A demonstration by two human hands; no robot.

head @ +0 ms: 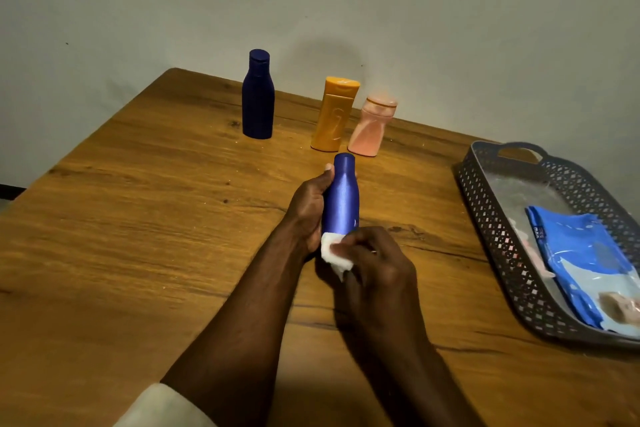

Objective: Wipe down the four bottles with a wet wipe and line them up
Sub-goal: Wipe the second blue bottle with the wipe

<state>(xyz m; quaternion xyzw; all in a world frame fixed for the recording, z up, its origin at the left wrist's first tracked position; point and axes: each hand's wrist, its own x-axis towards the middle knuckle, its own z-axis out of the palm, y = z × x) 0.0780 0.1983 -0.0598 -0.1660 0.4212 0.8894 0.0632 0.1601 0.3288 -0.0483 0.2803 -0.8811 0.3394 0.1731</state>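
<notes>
Left hand [311, 208] wraps the glossy blue bottle [341, 196] mid-table, right hand [375, 260] pinches a folded white wipe [334, 253] against its base. Navy bottle [258, 97], orange bottle [333, 116], pink bottle [370, 128] stand far.

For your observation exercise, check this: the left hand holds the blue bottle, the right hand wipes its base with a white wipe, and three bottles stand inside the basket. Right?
Not quite. The head view shows the navy bottle, orange bottle and pink bottle standing on the wooden table, not in the basket. The rest holds.
</notes>
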